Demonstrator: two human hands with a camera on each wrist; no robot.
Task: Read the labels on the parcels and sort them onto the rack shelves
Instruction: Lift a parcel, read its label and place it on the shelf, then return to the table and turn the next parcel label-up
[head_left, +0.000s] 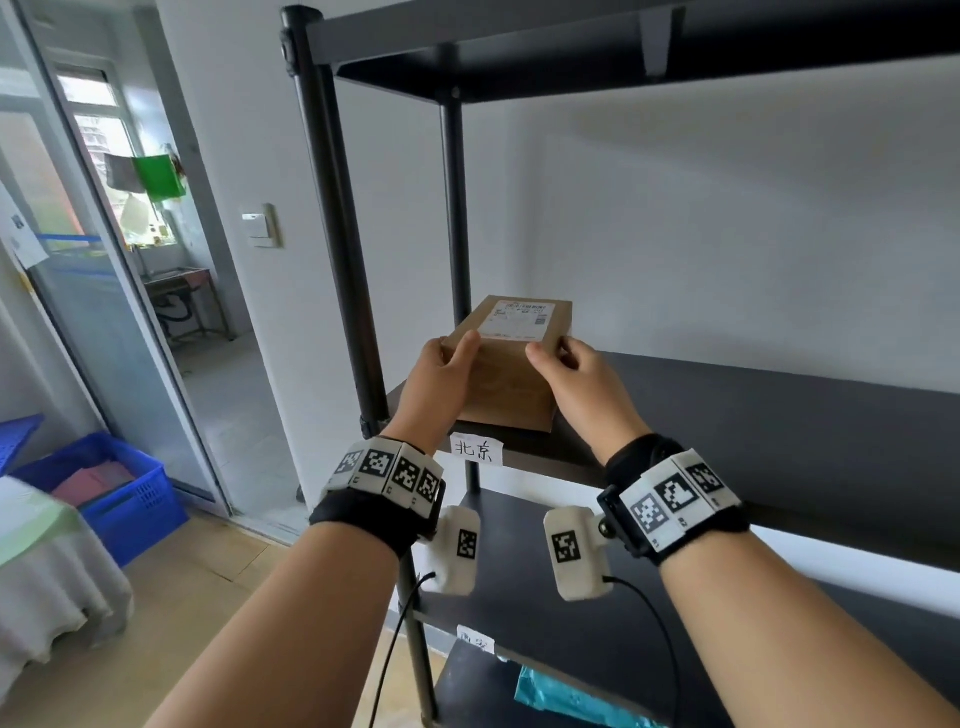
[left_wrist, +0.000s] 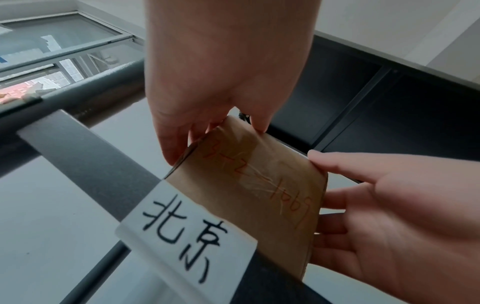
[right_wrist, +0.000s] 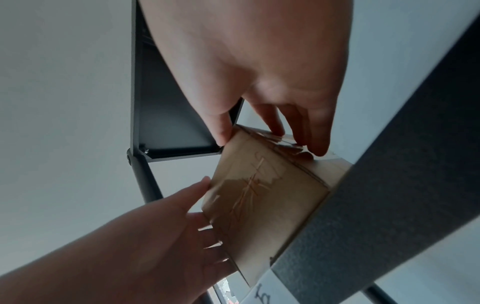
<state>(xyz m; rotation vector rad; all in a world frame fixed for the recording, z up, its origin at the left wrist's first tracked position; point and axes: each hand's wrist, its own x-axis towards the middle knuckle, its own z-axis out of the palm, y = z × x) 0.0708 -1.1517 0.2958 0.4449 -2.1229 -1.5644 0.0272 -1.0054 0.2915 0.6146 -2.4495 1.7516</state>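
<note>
A brown cardboard parcel (head_left: 511, 384) with a white shipping label (head_left: 519, 318) on top sits at the left end of the dark rack shelf (head_left: 769, 415). Its near face overhangs the shelf edge, just above a paper tag with handwritten characters (head_left: 477, 449). My left hand (head_left: 453, 354) grips the parcel's left side, thumb on top. My right hand (head_left: 557, 357) grips its right side the same way. In the left wrist view the parcel (left_wrist: 254, 185) shows orange writing under clear tape, above the tag (left_wrist: 187, 232). The right wrist view shows the parcel (right_wrist: 259, 195) held between both hands.
Another shelf (head_left: 623, 47) hangs close overhead and a black post (head_left: 337, 234) stands just left of the parcel. A lower shelf (head_left: 545, 597) carries its own tag, and a teal bag (head_left: 566, 696) lies below it. Blue crates (head_left: 124, 488) sit on the floor at left.
</note>
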